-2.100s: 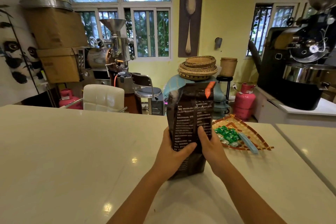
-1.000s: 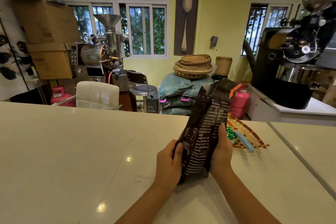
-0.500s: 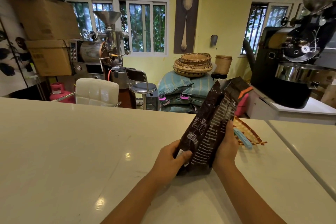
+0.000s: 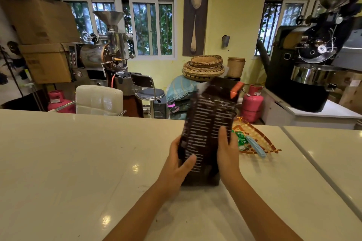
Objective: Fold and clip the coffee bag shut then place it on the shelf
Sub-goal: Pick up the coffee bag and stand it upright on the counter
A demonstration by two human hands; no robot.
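Two bare hands hold a dark coffee bag [image 4: 207,125] upright on the pale counter [image 4: 78,162], slightly right of centre. The left hand [image 4: 177,164] wraps the bag's lower left edge, thumb pressed on the printed face, its other fingers hidden behind. The bag leans a little to the right, blurred, its top unfolded with an orange tab at the right corner. The right hand [image 4: 227,152] lies flat against the bag's right side, fingers together and pointing up. Just beside it on the right, a woven tray [image 4: 262,141] holds green sweets [image 4: 241,139] and a light blue clip [image 4: 255,146].
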